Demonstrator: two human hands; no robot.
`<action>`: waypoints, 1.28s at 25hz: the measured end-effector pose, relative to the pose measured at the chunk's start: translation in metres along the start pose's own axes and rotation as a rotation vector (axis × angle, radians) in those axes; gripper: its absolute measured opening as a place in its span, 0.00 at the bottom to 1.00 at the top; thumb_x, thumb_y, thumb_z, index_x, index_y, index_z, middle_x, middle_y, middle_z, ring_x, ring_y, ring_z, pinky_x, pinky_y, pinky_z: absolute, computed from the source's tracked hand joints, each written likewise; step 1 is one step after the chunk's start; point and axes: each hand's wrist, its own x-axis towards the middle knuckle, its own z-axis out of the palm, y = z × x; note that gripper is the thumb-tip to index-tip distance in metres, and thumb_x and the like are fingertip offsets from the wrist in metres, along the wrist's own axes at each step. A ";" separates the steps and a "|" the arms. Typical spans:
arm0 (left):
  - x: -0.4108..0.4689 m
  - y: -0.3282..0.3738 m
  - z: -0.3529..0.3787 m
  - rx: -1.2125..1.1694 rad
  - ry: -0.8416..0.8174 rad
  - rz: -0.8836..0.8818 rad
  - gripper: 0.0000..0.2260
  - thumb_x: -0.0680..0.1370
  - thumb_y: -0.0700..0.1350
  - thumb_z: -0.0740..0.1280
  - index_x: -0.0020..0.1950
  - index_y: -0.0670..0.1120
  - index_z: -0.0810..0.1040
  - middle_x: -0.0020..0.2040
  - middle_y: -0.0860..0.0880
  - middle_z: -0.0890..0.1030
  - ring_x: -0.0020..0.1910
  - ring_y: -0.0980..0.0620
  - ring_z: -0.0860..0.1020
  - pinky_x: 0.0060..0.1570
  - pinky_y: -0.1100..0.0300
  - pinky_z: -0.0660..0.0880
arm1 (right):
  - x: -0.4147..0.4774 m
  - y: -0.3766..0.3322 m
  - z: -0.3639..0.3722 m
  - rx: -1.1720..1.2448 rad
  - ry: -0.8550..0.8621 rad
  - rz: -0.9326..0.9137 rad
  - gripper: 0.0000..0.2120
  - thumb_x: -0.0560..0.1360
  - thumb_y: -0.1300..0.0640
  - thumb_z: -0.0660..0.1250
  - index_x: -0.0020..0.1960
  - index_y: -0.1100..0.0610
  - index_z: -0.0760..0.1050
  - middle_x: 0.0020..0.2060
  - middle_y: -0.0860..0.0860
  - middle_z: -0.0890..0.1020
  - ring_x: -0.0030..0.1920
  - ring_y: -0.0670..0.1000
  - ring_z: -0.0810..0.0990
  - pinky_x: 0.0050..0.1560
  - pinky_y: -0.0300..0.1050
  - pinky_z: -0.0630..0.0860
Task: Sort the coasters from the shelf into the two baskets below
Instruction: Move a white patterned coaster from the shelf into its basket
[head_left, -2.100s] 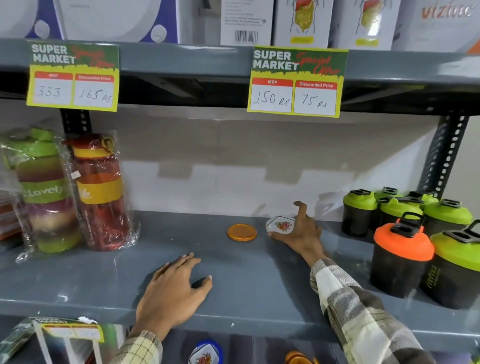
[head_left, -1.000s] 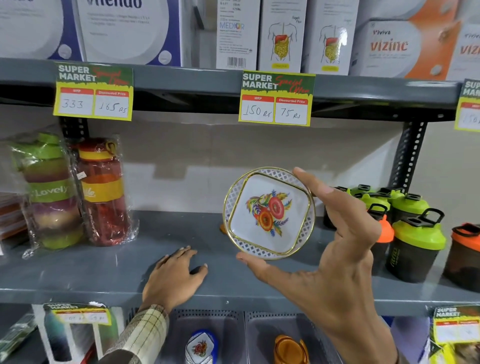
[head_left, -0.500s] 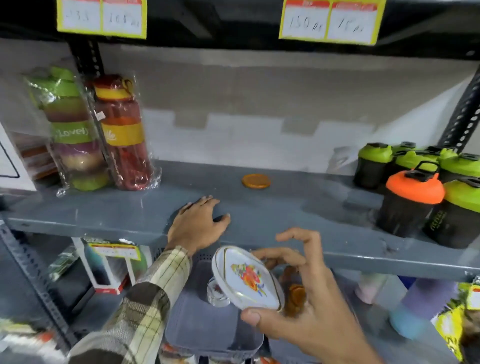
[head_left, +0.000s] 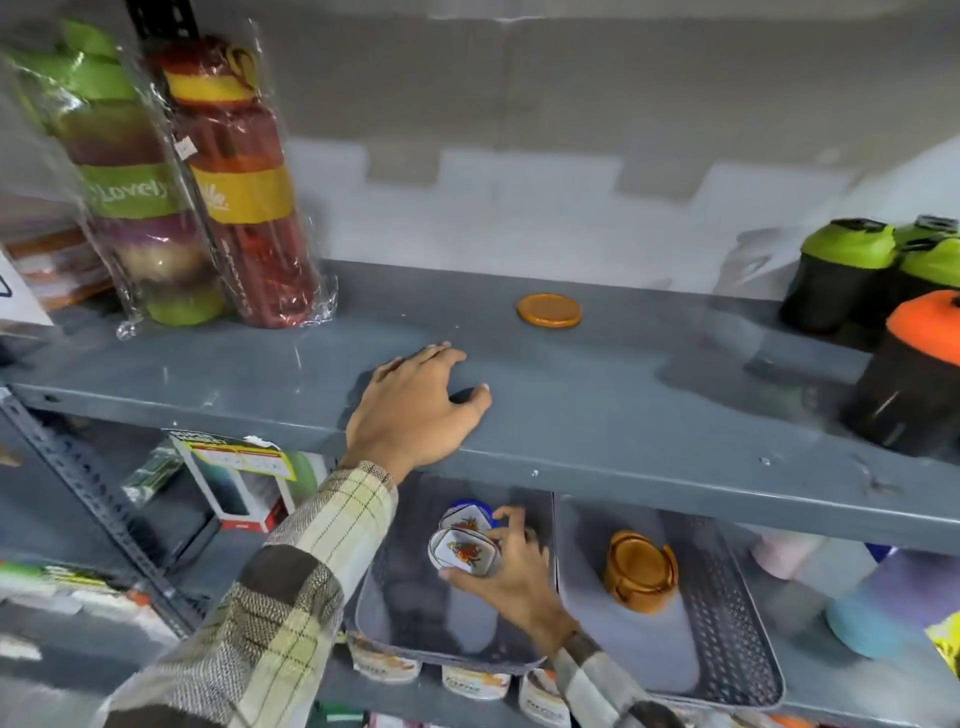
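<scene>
Right hand (head_left: 511, 574): the white floral coaster (head_left: 464, 552) is pinched at its edges by the fingertips, held low inside the left basket (head_left: 384, 618).
Left hand (head_left: 413, 410): laid flat on the shelf (head_left: 649, 410), fingers relaxed, nothing grasped.
Coaster already there: another floral coaster (head_left: 465, 518) is seen just behind the held one; contact cannot be confirmed through the blur.
Right basket (head_left: 727, 613): an orange coaster stack (head_left: 641, 569) is kept here.
Still on shelf: one orange coaster (head_left: 549, 310).
Risk: if released while tilted, the coaster may be tipped against its neighbour and left on edge.
</scene>
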 end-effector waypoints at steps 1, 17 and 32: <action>0.001 0.000 0.000 -0.002 0.001 0.000 0.26 0.78 0.62 0.59 0.74 0.54 0.68 0.77 0.56 0.64 0.74 0.53 0.63 0.72 0.57 0.53 | 0.010 0.003 0.008 -0.029 -0.021 0.020 0.42 0.55 0.28 0.76 0.59 0.38 0.57 0.56 0.43 0.74 0.62 0.50 0.71 0.66 0.53 0.68; -0.002 0.003 -0.004 -0.018 0.005 -0.016 0.25 0.78 0.60 0.60 0.74 0.54 0.69 0.76 0.58 0.64 0.74 0.54 0.62 0.72 0.58 0.54 | 0.076 0.038 0.075 -0.424 0.018 -0.148 0.43 0.61 0.27 0.66 0.68 0.49 0.68 0.65 0.48 0.78 0.65 0.54 0.77 0.61 0.53 0.70; 0.000 0.000 -0.001 -0.021 0.008 0.002 0.25 0.78 0.60 0.60 0.73 0.53 0.70 0.76 0.56 0.66 0.73 0.55 0.63 0.72 0.58 0.53 | 0.076 0.021 0.066 -0.445 -0.095 -0.027 0.73 0.52 0.17 0.66 0.81 0.58 0.43 0.81 0.57 0.52 0.80 0.62 0.52 0.73 0.62 0.61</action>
